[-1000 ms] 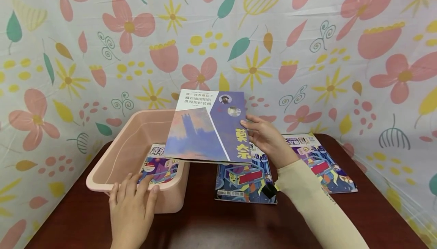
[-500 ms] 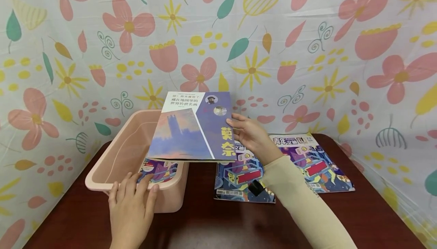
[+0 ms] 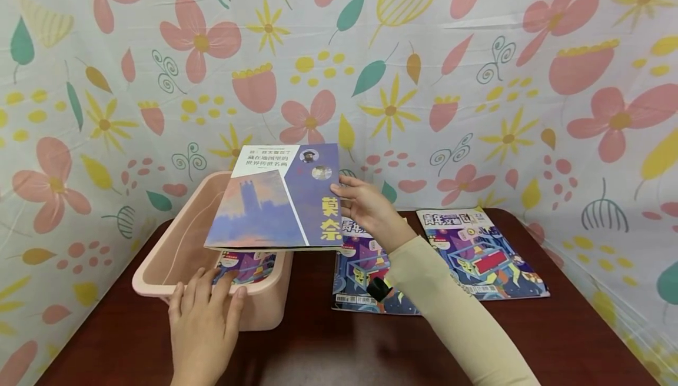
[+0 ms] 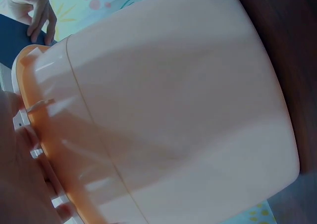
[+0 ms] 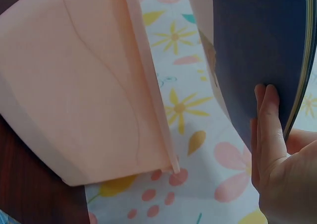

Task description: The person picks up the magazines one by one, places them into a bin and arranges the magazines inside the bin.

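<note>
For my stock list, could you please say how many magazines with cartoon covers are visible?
3: one magazine in the pink bin, a middle magazine and a right magazine on the table; others may be hidden.

way into bin [image 3: 265, 309] at left side; book [image 3: 278, 203] over right, left hand [image 3: 203, 318] on near rim [image 3: 153, 290]

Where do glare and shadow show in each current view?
Head view: a pale glare patch on the dark table near the bottom edge; left wrist view: broad, soft-edged shadows across the outside of the pink basin; right wrist view: the underside of the book looks dark, from shade or colour I cannot tell.
</note>
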Motion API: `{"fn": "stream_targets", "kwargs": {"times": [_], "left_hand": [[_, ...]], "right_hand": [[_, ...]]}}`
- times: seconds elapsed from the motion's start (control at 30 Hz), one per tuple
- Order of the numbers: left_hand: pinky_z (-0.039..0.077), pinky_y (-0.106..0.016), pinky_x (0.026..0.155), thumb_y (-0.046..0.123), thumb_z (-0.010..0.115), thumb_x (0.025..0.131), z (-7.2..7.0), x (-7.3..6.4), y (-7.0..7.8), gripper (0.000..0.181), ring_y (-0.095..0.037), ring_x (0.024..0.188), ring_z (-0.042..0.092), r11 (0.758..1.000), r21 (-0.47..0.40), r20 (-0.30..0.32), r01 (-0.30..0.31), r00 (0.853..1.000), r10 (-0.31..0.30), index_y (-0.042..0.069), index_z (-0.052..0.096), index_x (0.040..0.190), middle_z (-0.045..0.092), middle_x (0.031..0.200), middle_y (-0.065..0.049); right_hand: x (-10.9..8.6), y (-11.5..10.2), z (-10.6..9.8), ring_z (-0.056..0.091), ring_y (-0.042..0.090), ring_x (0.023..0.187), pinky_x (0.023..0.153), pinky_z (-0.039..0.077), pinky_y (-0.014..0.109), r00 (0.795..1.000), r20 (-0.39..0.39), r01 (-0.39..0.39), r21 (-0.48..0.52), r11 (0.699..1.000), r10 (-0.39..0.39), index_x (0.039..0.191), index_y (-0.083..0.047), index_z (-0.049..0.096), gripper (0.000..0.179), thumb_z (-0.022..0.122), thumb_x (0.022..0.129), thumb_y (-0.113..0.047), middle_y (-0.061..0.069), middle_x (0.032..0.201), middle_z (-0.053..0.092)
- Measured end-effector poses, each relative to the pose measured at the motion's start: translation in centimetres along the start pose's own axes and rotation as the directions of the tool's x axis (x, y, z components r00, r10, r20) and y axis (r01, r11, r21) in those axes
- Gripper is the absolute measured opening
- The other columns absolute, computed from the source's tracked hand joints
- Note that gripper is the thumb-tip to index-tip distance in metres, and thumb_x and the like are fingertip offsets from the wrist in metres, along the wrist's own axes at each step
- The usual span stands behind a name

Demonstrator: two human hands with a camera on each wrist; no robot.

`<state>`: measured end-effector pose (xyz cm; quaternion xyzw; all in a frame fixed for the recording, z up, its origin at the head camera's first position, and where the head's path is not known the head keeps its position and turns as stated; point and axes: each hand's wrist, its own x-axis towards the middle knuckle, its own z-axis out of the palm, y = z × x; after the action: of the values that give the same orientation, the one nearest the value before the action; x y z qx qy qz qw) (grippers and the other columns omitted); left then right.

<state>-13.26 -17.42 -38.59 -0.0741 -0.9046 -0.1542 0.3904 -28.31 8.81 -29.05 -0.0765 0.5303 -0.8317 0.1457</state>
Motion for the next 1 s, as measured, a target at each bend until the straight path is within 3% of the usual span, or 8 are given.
{"fn": "stream_targets", "kwargs": {"times": [0.07,0.17,0.3,0.43,0.53,0.67,0.83,1.0], "left_hand": [[0.02,-0.06,0.105,0.042,0.042,0.101,0.0,0.0,0.0,0.04,-0.038,0.127,0.039,1.0,0.003,0.006,0.004,1.0,-0.004,0.01,0.06,0.117,0.055,0.123,-0.017],[0.02,-0.06,0.105,0.042,0.043,0.101,0.0,-0.1,0.0,0.04,-0.038,0.127,0.039,1.0,0.007,0.013,0.009,1.0,-0.009,0.01,0.06,0.117,0.055,0.122,-0.018],[0.019,-0.06,0.106,0.041,0.043,0.102,0.1,-0.2,-0.1,0.039,-0.038,0.126,0.04,1.0,0.012,0.011,0.009,1.0,-0.01,0.01,0.06,0.118,0.054,0.122,-0.018],[0.019,-0.06,0.106,0.042,0.042,0.102,0.0,-0.1,-0.1,0.04,-0.038,0.124,0.04,1.0,0.018,0.013,0.009,1.0,-0.009,0.009,0.06,0.117,0.054,0.121,-0.019],[0.019,-0.06,0.106,0.043,0.042,0.102,0.0,0.0,0.0,0.041,-0.038,0.124,0.04,1.0,0.018,0.016,0.009,1.0,-0.01,0.008,0.06,0.116,0.054,0.12,-0.019],[0.019,-0.06,0.106,0.043,0.041,0.102,0.0,0.0,-0.1,0.041,-0.038,0.122,0.041,1.0,0.018,0.015,0.007,1.0,-0.008,0.009,0.06,0.116,0.054,0.12,-0.019],[0.018,-0.061,0.106,0.043,0.041,0.102,0.1,0.0,-0.1,0.041,-0.038,0.12,0.041,1.0,0.021,0.011,0.005,1.0,-0.005,0.009,0.06,0.116,0.054,0.119,-0.019],[0.018,-0.061,0.106,0.043,0.041,0.102,0.0,0.1,-0.1,0.043,-0.038,0.121,0.04,0.999,0.027,0.026,0.019,0.999,-0.02,0.008,0.061,0.117,0.054,0.12,-0.02]], "right_hand": [[0.3,0.2,0.4,0.029,0.033,0.139,0.105,0.037,0.039,1.0,-0.013,-0.004,0.0,1.0,0.004,0.153,-0.004,0.01,0.064,0.045,0.099,0.001,0.017,0.156,0.02],[0.8,0.4,1.1,0.055,0.025,0.113,0.083,0.049,0.029,0.999,-0.036,-0.006,0.008,1.0,0.006,0.153,-0.004,0.013,0.063,0.046,0.099,0.001,0.018,0.145,0.038],[1.4,0.9,2.0,0.062,0.014,0.079,0.068,0.052,0.025,0.999,-0.044,-0.001,0.025,1.0,0.002,0.151,-0.001,0.02,0.06,0.048,0.098,0.001,0.014,0.119,0.055],[1.8,1.3,3.1,0.063,0.015,0.077,0.067,0.053,0.026,0.999,-0.038,0.005,0.027,1.0,-0.004,0.146,0.001,0.032,0.051,0.05,0.097,0.001,0.009,0.102,0.061],[2.1,1.6,3.9,0.063,0.015,0.076,0.067,0.053,0.026,1.0,-0.027,0.006,0.011,1.0,-0.006,0.143,0.001,0.038,0.046,0.05,0.098,0.0,0.008,0.1,0.061],[2.6,2.1,5.0,0.064,0.019,0.085,0.078,0.053,0.032,1.0,-0.03,-0.006,-0.003,1.0,0.006,0.143,0.0,0.039,0.046,0.05,0.098,0.0,0.015,0.116,0.061],[3.1,2.6,6.3,0.055,0.033,0.118,0.103,0.041,0.045,0.999,-0.035,-0.023,0.015,1.0,0.024,0.148,0.001,0.028,0.056,0.051,0.097,0.001,0.021,0.137,0.049],[3.6,3.2,7.4,0.052,0.035,0.122,0.104,0.04,0.045,0.999,-0.039,-0.035,-0.005,0.999,0.034,0.144,0.003,0.036,0.049,0.051,0.097,0.001,0.021,0.135,0.051]]}}
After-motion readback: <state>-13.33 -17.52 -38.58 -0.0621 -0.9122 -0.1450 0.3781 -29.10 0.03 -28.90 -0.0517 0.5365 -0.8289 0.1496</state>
